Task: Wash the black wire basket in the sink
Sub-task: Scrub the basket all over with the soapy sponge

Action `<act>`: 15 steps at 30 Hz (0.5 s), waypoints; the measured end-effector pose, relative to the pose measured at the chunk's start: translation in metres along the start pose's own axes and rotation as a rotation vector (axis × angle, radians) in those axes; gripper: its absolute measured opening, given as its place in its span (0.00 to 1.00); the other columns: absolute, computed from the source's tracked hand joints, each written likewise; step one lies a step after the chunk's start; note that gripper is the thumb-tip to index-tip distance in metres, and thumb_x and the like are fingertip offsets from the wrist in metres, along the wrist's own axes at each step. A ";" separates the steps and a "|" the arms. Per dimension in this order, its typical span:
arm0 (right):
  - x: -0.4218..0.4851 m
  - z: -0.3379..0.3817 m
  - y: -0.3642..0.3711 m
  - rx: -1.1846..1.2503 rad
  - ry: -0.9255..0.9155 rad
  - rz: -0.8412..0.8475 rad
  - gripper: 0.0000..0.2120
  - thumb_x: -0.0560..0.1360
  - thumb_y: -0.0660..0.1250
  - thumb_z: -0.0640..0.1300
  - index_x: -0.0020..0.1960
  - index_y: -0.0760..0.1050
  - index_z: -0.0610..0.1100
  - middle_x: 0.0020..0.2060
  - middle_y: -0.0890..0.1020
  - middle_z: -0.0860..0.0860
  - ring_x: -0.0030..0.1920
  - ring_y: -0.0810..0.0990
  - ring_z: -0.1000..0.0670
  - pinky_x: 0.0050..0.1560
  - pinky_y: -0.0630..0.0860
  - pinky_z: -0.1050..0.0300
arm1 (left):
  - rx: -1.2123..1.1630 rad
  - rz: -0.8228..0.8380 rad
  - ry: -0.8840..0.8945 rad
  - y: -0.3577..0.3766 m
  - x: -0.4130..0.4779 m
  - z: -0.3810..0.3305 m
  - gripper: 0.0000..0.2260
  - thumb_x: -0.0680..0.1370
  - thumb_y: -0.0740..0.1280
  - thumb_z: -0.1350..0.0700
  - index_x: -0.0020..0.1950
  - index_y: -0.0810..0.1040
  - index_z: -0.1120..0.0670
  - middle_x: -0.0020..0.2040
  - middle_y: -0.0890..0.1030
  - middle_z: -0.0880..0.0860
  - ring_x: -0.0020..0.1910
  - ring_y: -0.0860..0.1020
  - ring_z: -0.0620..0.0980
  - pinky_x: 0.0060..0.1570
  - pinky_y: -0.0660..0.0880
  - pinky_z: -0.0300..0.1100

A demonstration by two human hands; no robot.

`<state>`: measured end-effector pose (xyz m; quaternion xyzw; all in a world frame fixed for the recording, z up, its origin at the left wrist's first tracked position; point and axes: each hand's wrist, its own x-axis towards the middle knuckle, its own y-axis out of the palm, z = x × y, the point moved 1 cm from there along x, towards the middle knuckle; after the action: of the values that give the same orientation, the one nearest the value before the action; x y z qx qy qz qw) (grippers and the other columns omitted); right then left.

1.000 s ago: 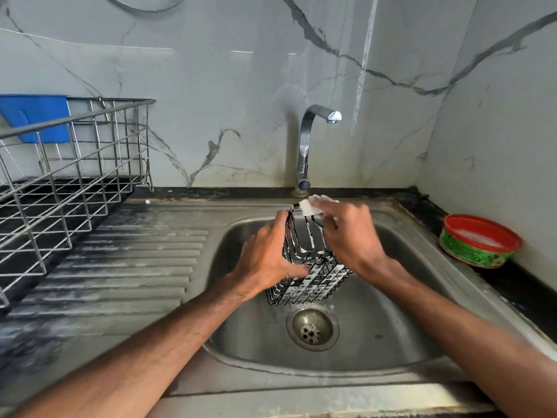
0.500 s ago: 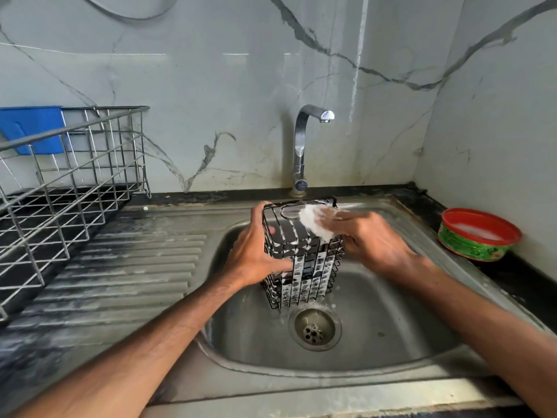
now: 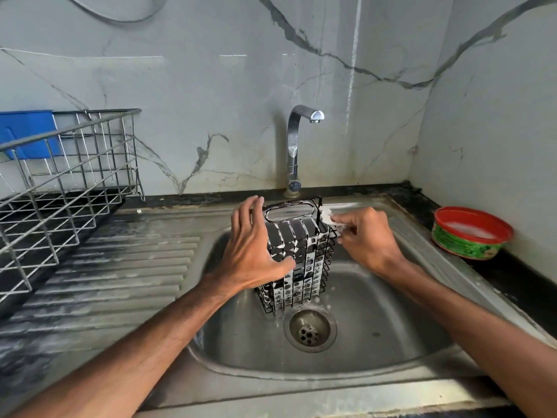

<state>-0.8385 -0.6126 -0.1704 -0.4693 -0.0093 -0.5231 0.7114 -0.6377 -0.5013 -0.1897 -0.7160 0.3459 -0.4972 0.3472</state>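
The black wire basket (image 3: 297, 257) stands upright in the sink (image 3: 376, 336), just behind the drain (image 3: 309, 330), streaked with white suds. The left hand (image 3: 256, 251) grasps its left side, fingers (image 3: 250, 212) spread along the wire. The right hand (image 3: 366, 239) pinches a white soapy scrubber (image 3: 330, 218) against the basket's upper right edge.

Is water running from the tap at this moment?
No, the tap has no stream under its spout, while the black wire basket standing in the sink is covered only with white foam.
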 end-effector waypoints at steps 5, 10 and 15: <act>-0.006 0.012 0.001 -0.126 -0.099 0.000 0.19 0.72 0.58 0.27 0.55 0.83 0.36 0.53 0.85 0.41 0.43 0.85 0.50 0.41 0.72 0.68 | 0.281 -0.068 0.110 -0.003 0.003 -0.003 0.59 0.63 0.62 0.20 0.79 0.62 0.63 0.69 0.72 0.60 0.66 0.70 0.58 0.75 0.63 0.57; -0.004 0.027 0.002 -0.139 -0.181 -0.045 0.24 0.72 0.58 0.26 0.63 0.81 0.39 0.45 0.87 0.39 0.32 0.79 0.49 0.38 0.72 0.62 | 0.265 -0.056 0.156 -0.002 0.003 -0.007 0.56 0.64 0.66 0.22 0.77 0.63 0.61 0.66 0.72 0.57 0.63 0.70 0.55 0.71 0.68 0.49; 0.001 0.030 0.002 -0.203 -0.213 -0.053 0.21 0.71 0.58 0.27 0.57 0.81 0.40 0.53 0.84 0.36 0.50 0.83 0.33 0.45 0.82 0.40 | 0.277 -0.110 0.236 0.003 -0.002 -0.023 0.52 0.63 0.67 0.23 0.73 0.67 0.60 0.63 0.75 0.55 0.60 0.73 0.54 0.68 0.72 0.52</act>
<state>-0.8223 -0.5930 -0.1549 -0.5910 -0.0442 -0.4872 0.6414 -0.6607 -0.5050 -0.1867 -0.6158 0.2731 -0.6388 0.3716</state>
